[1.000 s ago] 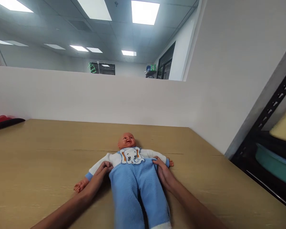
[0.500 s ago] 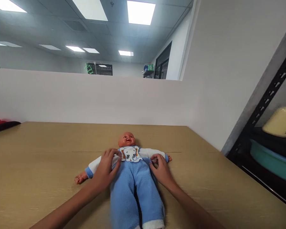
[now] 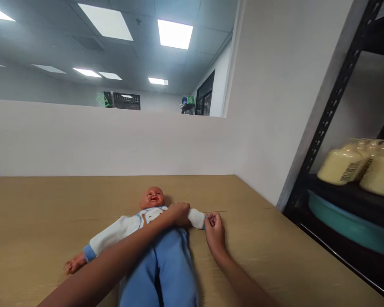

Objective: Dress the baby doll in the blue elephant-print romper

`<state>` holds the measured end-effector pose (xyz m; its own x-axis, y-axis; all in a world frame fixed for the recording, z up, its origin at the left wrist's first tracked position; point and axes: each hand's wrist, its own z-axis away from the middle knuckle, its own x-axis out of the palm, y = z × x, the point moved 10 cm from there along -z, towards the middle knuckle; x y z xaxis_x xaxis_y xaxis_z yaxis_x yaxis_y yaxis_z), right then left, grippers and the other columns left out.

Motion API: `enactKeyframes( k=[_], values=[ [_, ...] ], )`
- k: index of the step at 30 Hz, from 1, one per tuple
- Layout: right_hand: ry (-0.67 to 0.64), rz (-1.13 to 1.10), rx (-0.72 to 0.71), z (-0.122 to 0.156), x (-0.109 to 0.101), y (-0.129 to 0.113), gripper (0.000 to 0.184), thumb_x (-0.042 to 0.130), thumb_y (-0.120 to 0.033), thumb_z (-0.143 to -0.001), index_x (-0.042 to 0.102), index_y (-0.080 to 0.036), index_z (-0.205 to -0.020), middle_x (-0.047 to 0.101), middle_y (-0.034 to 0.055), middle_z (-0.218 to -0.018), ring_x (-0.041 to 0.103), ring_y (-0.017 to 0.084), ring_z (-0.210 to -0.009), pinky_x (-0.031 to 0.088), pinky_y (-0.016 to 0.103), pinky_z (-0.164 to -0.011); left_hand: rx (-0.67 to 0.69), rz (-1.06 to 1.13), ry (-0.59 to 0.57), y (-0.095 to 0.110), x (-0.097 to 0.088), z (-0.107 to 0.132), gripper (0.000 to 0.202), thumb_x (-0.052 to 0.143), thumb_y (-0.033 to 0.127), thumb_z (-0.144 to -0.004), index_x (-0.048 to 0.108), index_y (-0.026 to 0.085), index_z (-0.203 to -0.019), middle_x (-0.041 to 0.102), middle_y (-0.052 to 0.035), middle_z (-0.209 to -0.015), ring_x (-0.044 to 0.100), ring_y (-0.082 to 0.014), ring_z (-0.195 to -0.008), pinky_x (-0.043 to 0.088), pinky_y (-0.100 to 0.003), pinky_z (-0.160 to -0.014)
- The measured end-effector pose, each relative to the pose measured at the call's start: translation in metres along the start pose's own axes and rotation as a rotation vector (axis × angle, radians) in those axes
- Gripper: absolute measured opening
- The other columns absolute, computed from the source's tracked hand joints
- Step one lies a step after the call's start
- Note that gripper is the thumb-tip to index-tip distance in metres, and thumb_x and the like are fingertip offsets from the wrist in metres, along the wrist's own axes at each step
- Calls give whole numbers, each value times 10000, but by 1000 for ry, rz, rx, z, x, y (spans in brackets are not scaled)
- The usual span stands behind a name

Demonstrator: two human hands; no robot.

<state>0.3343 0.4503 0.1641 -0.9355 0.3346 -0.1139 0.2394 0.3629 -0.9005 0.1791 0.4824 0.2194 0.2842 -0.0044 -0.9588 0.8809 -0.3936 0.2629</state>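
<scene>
A baby doll (image 3: pixel 153 198) lies on its back on the table, in a white top with a partly covered animal face on its chest and blue trousers (image 3: pixel 176 268). My left hand (image 3: pixel 179 214) reaches across the chest, its fingers closed on the white sleeve (image 3: pixel 196 218) near the doll's shoulder. At that sleeve's far end, my right hand (image 3: pixel 214 230) pinches the blue cuff, and the doll's hand there is hidden by my fingers. The other sleeve (image 3: pixel 112 234) stretches out to the left, with a bare plastic hand (image 3: pixel 75 263) past its blue cuff.
The brown table (image 3: pixel 35 209) ends at a low white wall (image 3: pixel 109 145). On the right stands a black metal shelf (image 3: pixel 339 81) with pale yellow wrapped bottles (image 3: pixel 341 166) and a teal basin (image 3: pixel 345 221) below them.
My left hand has crossed from one side of the doll's chest to the opposite sleeve. My right hand has shifted out along that sleeve to its cuff. The view has turned right.
</scene>
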Motion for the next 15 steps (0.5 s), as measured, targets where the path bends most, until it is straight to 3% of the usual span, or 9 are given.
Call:
enactKeyframes(
  k=[5, 8, 10, 12, 15],
  values=[
    [-42, -80, 23, 2, 3, -4, 169, 497, -413, -908, 425, -268, -957, 562, 22, -858, 569, 223, -808, 503, 350, -754, 55, 241, 222, -11, -45, 10, 415, 656, 280, -829, 628, 136, -1217, 774, -191, -1159, 746, -356, -1037, 582, -434, -868],
    [-218, -147, 3, 17, 23, -20, 216, 542, -451, -917, 508, -252, -994, 613, 32, -919, 601, 217, -860, 520, 352, -816, 95, 479, 342, -21, -77, 23, 442, 642, 369, -875, 621, 178, -1273, 770, -124, -1221, 730, -315, -1073, 578, -404, -911],
    [-368, -204, -13, 33, 41, -35, 221, 566, -456, -924, 560, -246, -992, 647, 37, -949, 627, 217, -899, 532, 349, -848, 81, 748, 454, -36, -97, 36, 433, 726, 423, -828, 680, 200, -1196, 786, -95, -1180, 726, -322, -1066, 572, -404, -920],
    [-538, -278, -6, 54, 60, -51, 211, 599, -445, -929, 581, -247, -997, 663, 33, -980, 642, 214, -921, 539, 353, -867, 29, 1038, 511, -52, -104, 48, 367, 803, 426, -766, 717, 196, -1039, 804, -80, -988, 741, -314, -928, 585, -393, -829],
    [-727, -378, 39, 84, 83, -68, 232, 677, -417, -919, 587, -249, -1052, 678, 37, -1060, 663, 221, -998, 542, 383, -931, -41, 1445, 433, -60, -94, 63, 306, 828, 394, -747, 691, 181, -919, 747, -53, -766, 725, -274, -725, 590, -369, -680]
  ],
)
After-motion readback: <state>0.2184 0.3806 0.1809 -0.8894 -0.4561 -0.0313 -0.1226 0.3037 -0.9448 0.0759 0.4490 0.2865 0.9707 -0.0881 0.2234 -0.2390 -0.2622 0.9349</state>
